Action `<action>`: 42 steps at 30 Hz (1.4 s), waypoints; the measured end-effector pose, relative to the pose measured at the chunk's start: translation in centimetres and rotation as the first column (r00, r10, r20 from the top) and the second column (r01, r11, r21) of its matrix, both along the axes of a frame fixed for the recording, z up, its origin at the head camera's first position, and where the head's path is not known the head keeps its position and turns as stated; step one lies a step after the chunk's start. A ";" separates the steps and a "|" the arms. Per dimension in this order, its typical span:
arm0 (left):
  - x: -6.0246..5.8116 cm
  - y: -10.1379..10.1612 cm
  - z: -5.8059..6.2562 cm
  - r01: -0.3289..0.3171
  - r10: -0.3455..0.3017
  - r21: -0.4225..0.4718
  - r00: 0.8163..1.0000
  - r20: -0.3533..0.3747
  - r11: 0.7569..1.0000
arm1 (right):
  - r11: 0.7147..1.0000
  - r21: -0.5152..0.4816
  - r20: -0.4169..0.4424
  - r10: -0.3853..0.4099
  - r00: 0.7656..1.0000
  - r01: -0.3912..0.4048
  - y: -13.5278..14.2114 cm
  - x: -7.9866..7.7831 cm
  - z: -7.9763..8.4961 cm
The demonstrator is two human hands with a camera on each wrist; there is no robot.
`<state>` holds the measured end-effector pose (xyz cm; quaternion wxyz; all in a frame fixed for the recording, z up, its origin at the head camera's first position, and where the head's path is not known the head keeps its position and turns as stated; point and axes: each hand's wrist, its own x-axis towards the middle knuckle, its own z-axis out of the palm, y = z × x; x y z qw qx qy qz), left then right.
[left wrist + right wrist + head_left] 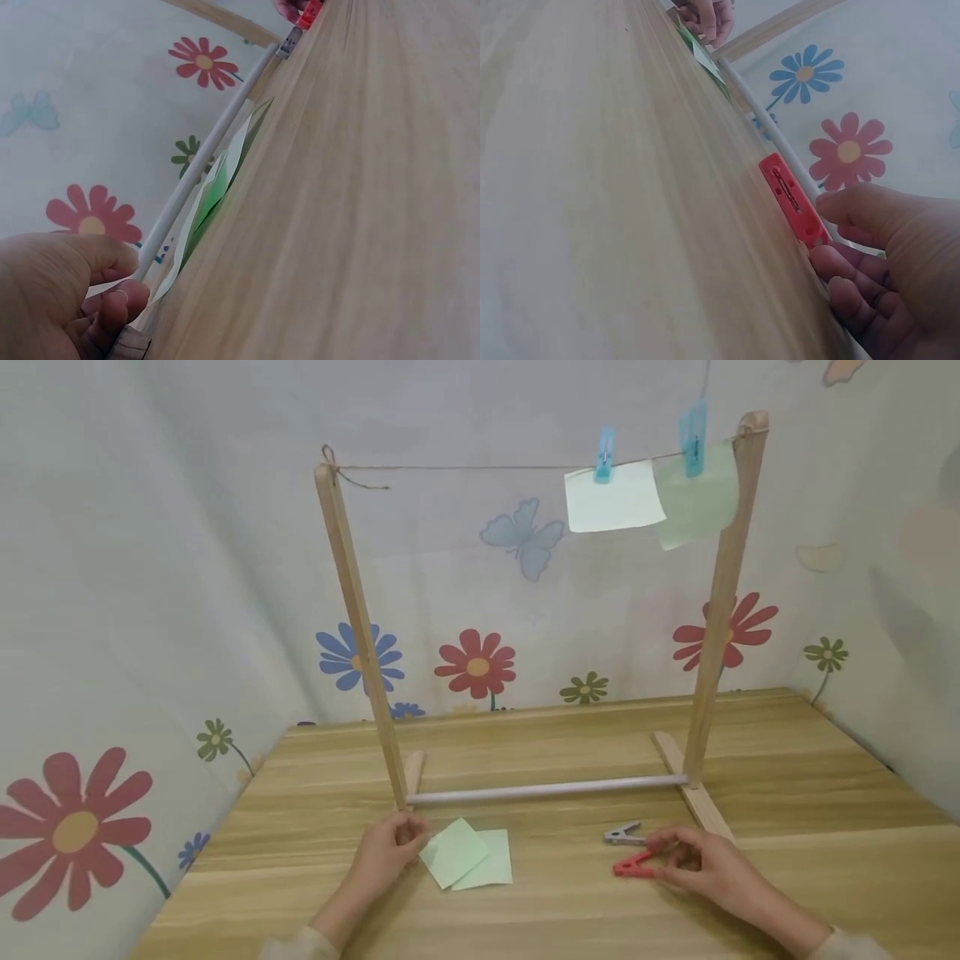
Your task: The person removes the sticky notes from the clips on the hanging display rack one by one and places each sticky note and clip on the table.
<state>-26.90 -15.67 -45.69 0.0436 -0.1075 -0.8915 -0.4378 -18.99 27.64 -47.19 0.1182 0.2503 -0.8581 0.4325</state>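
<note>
My left hand (384, 853) pinches the left corner of the upper green paper square (455, 855), which overlaps a second green paper square (495, 864) on the table. In the left wrist view, the curved edge of the paper (187, 217) reaches the fingertips. Over on the right, my right hand (701, 864) has thumb and fingers at the end of a red clothespin (633, 866), pinching it. Its flat side and spring show in the right wrist view. Just behind it lies a grey clothespin (624, 834).
A wooden frame stands behind the hands, with a left post (356, 627), a right post (720, 635) and a white bar (547, 789) low between them. Blue clothespins (603, 456) hold a white paper (611, 500) and a green paper (701, 497) on its string (465, 467).
</note>
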 end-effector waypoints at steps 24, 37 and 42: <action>-0.1 0.4 2.5 0.087 -0.096 0.107 0.992 0.084 0.990 | 0.999 0.014 -0.065 -0.037 0.997 0.038 1.0 -0.6 5.7; -0.7 3.6 7.6 0.249 -0.244 0.107 0.968 -0.050 0.963 | 0.997 0.032 -0.057 -0.062 0.996 0.063 1.3 -0.8 10.5; -1.0 4.9 9.9 0.263 -0.256 0.091 0.963 -0.082 0.961 | 0.995 0.054 -0.065 -0.075 0.995 0.078 1.2 -1.2 12.7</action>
